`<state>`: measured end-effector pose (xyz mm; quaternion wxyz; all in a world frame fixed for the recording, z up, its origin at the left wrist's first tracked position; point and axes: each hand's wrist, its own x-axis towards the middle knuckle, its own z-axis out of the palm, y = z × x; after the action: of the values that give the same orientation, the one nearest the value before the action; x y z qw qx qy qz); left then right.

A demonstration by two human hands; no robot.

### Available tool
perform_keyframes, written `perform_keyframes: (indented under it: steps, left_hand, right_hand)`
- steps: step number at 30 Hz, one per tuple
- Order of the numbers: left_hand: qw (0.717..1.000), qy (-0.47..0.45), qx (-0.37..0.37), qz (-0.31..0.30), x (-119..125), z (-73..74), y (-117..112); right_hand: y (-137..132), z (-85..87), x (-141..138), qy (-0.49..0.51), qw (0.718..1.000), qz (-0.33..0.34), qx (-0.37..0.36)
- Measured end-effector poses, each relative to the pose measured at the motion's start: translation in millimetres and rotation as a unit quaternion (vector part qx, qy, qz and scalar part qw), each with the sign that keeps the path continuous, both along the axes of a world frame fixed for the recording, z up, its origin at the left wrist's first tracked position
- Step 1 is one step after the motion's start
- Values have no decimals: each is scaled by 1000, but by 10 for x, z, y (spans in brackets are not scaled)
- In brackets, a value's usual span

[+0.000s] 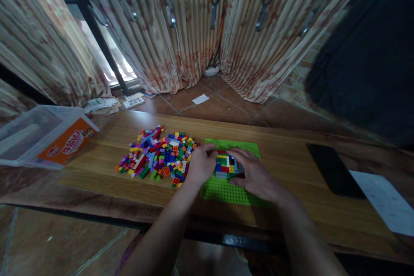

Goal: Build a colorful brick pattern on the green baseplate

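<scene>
A small multicoloured build of toy bricks (224, 165) sits on a green baseplate (229, 192) on the table. My left hand (201, 164) is closed at the build's left side, its fingertips curled against it. On the opposite side my right hand (251, 171) wraps round the build, fingers along the far edge and thumb near the front. The hands cover both ends of the build. Just left of my left hand spreads a pile of loose toy bricks (155, 155) in many colours.
A clear plastic box (29, 138) with an orange label stands at the table's left end. To the right lie a dark flat slab (334, 170) and a white sheet (384, 200). Striped curtains (194, 43) hang beyond the wooden table (106, 155).
</scene>
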<state>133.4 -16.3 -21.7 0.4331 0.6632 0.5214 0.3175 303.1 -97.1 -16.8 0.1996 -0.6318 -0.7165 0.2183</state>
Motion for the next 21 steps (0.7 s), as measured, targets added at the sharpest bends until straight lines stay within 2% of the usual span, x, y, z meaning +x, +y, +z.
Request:
perform_keyframes:
  steps: [12,21]
  left_hand:
    - [999,25,-5,28,71,25,-8]
    - [998,44,-2,43,90,37,-11]
  right_hand:
    - [-34,12,2,-18,1000,5,-3]
    - [29,4,-16,-12,999,-22,-25]
